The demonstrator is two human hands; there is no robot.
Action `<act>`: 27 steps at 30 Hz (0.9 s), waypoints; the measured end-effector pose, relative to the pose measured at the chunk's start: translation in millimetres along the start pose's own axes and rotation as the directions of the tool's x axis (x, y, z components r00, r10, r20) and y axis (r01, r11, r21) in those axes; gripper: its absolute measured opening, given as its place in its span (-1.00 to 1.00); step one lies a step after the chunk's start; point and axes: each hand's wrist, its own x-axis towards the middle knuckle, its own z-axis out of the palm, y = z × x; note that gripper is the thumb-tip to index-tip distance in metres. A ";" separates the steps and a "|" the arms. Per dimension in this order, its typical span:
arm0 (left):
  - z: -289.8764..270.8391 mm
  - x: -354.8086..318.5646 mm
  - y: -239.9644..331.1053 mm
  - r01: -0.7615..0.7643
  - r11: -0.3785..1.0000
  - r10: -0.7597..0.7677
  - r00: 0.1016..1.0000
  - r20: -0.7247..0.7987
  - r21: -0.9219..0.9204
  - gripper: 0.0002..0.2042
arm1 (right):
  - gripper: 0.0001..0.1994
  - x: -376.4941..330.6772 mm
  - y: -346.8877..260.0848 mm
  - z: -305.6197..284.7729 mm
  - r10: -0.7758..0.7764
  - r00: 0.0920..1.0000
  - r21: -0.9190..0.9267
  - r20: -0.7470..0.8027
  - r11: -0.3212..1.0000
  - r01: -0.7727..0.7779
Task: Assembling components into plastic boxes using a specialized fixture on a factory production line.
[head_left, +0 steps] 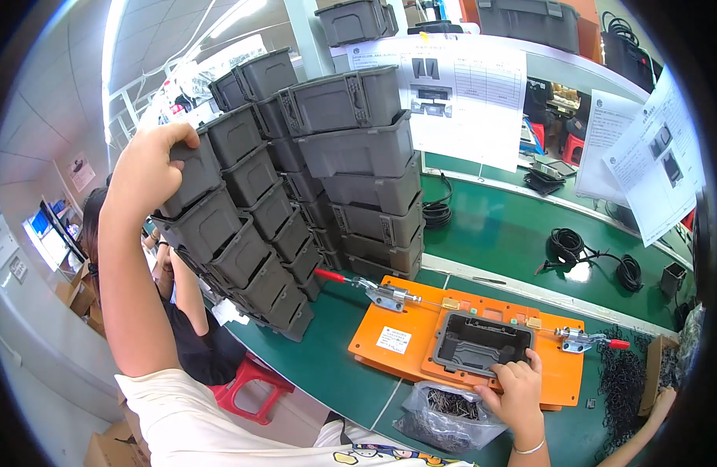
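At 9 o'clock, left hand (150, 167) clasps the top grey box (189, 173) of the leaning stack, steadying it; at 5 o'clock, right hand (520, 387) presses fingers flat on the grey housing (476, 342), seating it in the orange fixture (397, 336).

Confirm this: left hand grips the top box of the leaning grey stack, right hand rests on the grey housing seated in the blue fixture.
Not quite. The fixture is orange, not blue, as the head view shows. The left hand does grip the top box of the leaning grey stack, and the right hand rests on the grey housing.

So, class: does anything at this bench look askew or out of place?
Yes. The nearest stack of grey boxes leans steeply left rather than standing upright, with the left hand gripping its top box. The right hand rests on the grey housing.
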 end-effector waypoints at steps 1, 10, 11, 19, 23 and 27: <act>0.9 1.3 1.0 -0.001 1.000 0.001 1.000 0.003 -0.001 -0.67 | -0.65 -0.3 0.4 -0.3 -0.003 1.000 -0.003 -0.004 1.000 0.003; 19.8 3.1 -12.8 -0.076 0.995 0.081 0.992 -0.093 0.058 -0.66 | -0.65 4.8 -6.9 4.8 -0.018 1.000 0.017 -0.009 1.000 0.018; 19.8 1.6 -16.8 -0.060 0.998 0.062 0.988 -0.142 0.023 -0.68 | -0.65 5.7 -9.6 5.5 -0.019 1.000 0.022 -0.013 1.000 0.020; 79.2 -62.0 98.7 -0.538 0.791 0.292 0.751 -0.593 -0.291 -0.79 | -0.64 -10.8 10.4 -1.1 0.012 1.000 -0.023 0.000 1.000 -0.012; 124.0 -138.3 149.6 -0.640 0.575 0.479 0.769 -0.424 -0.510 -0.75 | -0.73 -0.1 13.5 -36.2 0.045 0.961 -0.027 -0.272 0.998 -0.054; 179.0 -177.7 209.4 -0.522 0.377 0.403 0.836 -0.372 -0.765 -0.76 | -0.87 -48.1 64.3 -84.7 0.517 0.536 0.127 -0.668 0.789 -0.602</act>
